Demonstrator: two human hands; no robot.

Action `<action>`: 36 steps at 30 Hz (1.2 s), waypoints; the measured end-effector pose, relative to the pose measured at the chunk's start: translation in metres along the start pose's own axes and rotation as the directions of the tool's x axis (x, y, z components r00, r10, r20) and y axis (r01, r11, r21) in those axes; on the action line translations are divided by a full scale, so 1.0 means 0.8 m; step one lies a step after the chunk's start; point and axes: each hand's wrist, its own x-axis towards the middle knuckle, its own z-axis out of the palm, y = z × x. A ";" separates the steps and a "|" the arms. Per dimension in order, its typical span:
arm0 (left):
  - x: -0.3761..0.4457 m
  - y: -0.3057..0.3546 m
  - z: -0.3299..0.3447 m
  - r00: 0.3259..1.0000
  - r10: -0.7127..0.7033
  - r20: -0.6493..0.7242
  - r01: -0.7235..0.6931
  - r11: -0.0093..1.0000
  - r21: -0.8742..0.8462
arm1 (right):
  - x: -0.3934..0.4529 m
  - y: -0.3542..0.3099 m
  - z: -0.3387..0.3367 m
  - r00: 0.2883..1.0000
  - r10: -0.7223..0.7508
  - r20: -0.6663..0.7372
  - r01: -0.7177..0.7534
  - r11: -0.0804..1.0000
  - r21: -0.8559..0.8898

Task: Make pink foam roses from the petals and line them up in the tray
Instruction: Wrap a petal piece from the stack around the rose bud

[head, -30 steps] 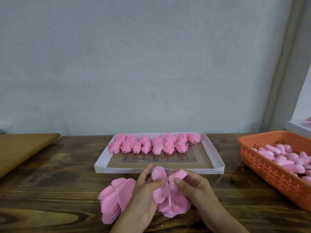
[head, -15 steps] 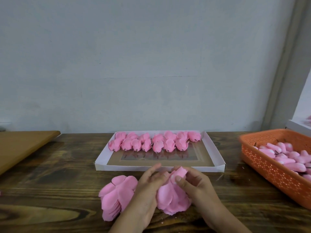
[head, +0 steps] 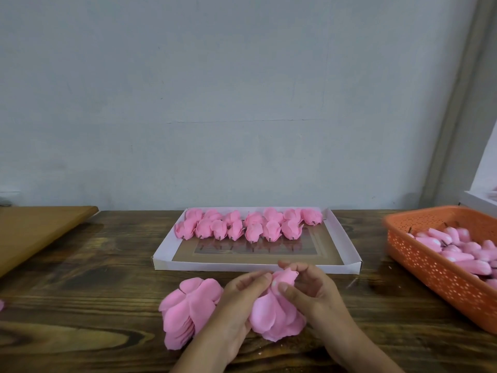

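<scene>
Half-made rose (head: 277, 305) sits just above the wooden table (head: 94, 297), near the tray's front wall. We see the right hand (head: 312, 294) pinching the bud top, thumb and fingers curled on it; the left hand (head: 239, 300) curls round the petals from the other side. Risk: foam is springy, so a slack pinch likely lets the wrap unroll. Stack of loose petals (head: 188, 310) touches the left wrist; a nudge could scatter it. White tray (head: 347, 246) holds two rows of finished roses (head: 247, 224) at the far end. Orange basket (head: 430, 270) of buds lies well right.
</scene>
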 end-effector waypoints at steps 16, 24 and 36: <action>-0.011 0.008 0.001 1.000 0.010 -0.005 -0.009 0.998 0.065 | 0.002 0.003 0.000 0.997 0.038 -0.061 -0.038 0.999 0.003; -0.016 0.011 0.011 0.999 0.040 0.012 -0.040 0.999 0.008 | 0.002 0.003 0.000 0.995 0.033 -0.091 -0.039 0.997 -0.070; -0.012 0.000 0.010 0.998 0.067 -0.012 -0.067 0.998 -0.010 | 0.001 0.006 0.002 0.991 0.004 -0.134 -0.020 0.993 -0.118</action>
